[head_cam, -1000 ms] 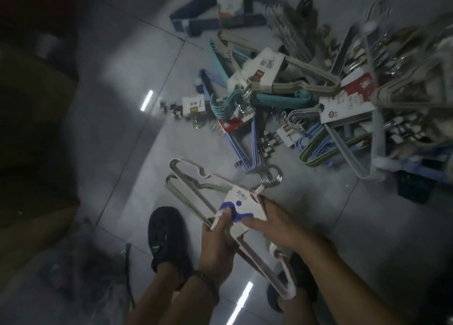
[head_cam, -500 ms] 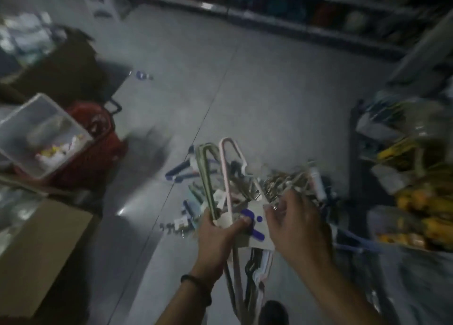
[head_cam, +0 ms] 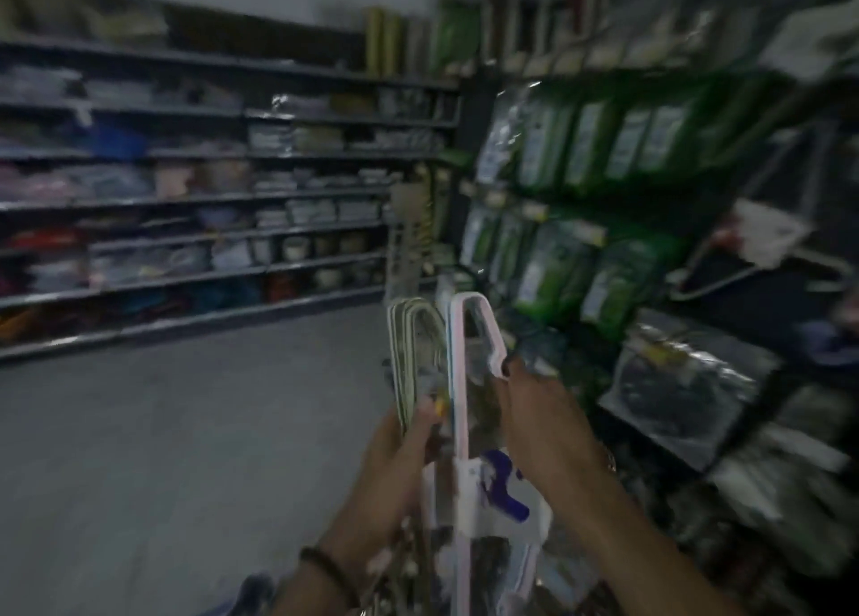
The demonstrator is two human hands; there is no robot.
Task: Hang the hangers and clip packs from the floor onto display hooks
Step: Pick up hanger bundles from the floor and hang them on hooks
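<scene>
**Hanger Packs Held Upright Before the Display Rack**

The pink hanger pack point(head_cam: 458, 383), banded by a white-and-blue label card point(head_cam: 479, 499), stood upright in front of the person, off the floor point(head_cam: 162, 429). The right hand point(head_cam: 544, 425) gripped it, fingertips curled at its notched shoulder. Just beside it, the left hand point(head_cam: 399, 453) was closed around a green-and-white hanger bundle point(head_cam: 413, 346).

The step in hand looked like carrying both to a hook. Doing it well probably meant separating the two packs first, then finding a free hook and turning one pack's metal hooks toward it. The rack's hooks were too blurred to pick out.

To the right, the display rack held rows of green packets point(head_cam: 581, 150) and one hung hanger pack point(head_cam: 762, 243). The far shelves point(head_cam: 186, 197) carried stacked folded goods, with round tubs point(head_cam: 297, 248) lower down.
</scene>
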